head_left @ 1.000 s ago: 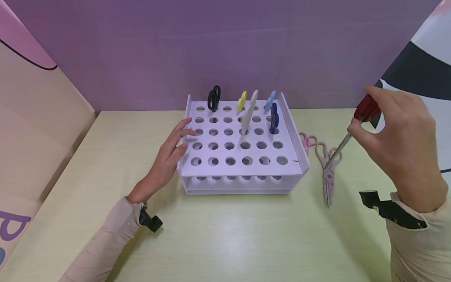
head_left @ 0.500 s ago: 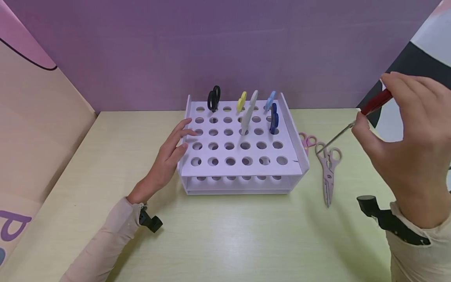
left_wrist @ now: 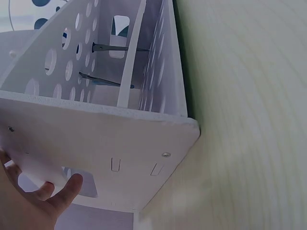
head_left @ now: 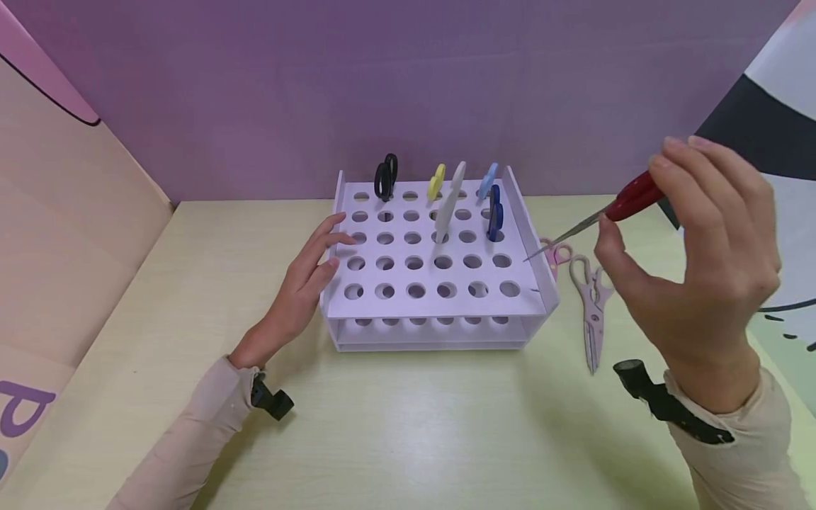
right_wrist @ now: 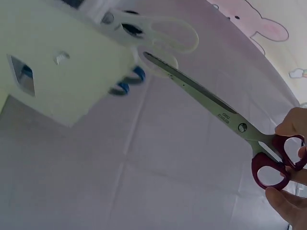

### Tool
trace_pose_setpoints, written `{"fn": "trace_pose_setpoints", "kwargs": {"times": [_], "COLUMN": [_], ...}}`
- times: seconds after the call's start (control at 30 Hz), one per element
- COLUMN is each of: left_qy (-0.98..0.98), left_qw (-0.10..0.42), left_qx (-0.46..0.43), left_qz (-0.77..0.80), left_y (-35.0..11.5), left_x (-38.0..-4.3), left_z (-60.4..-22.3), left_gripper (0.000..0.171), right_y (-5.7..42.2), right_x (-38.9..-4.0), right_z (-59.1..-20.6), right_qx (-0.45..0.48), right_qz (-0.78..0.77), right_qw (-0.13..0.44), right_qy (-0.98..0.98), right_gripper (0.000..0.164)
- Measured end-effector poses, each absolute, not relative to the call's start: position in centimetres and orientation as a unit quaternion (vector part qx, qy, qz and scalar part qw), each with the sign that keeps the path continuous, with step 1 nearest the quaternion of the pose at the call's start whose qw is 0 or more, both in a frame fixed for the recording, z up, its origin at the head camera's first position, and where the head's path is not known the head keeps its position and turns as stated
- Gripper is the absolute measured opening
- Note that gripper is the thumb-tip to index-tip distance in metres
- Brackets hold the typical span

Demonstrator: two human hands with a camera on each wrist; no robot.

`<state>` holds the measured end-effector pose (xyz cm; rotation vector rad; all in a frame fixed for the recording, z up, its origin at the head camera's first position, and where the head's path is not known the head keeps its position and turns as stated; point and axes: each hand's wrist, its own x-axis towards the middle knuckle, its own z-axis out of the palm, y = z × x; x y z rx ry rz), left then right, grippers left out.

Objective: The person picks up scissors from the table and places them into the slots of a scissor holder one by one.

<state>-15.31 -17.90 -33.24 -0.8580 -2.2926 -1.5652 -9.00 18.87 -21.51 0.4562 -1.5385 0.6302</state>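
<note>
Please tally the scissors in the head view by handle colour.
Black scissors: 1
Yellow scissors: 1
White scissors: 1
Light blue scissors: 1
Dark blue scissors: 1
Pink scissors: 1
Pale pink scissors: 1
Red scissors: 1
Total: 8

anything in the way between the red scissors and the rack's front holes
Only the raised right panel of the white rack, crossed in the head view by the red-handled scissors; clearance can't be judged. Nothing visible blocks the front holes.

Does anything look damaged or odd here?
Slightly: a short dark line on top of the white scissors rack, near its right front corner. The surface around it is plain, so it may be a scratch or crack; too small to tell.
</note>
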Motion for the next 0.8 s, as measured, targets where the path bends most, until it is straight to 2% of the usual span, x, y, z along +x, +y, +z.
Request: {"fn": "trace_pose_setpoints", "kwargs": {"times": [0.33,0.63,0.8], "left_qy": [-0.771,-0.779,-0.781], "left_qw": [0.114,0.118,0.120], "left_qx": [-0.297,-0.294,-0.296], "left_qz": [-0.551,-0.541,-0.537], "left_y": [-17.9,-17.2,-17.0], "left_x": [-15.3,-15.2,-15.3], "left_z": [-33.2,-33.1,-33.0], "left_gripper": [0.032,0.032,0.032], "right_y": [15.1,11.9,10.5], "right_x": [-9.1,-10.1,-11.3], "right_z": [-22.3,-20.7,-19.5], "right_qx": [0.271,0.371,0.428], "right_qz": [0.300,0.258,0.202], "right_qw": [0.617,0.524,0.503], "right_qy": [-0.675,-0.721,-0.723], "right_gripper": [0.034,0.044,0.039]}}
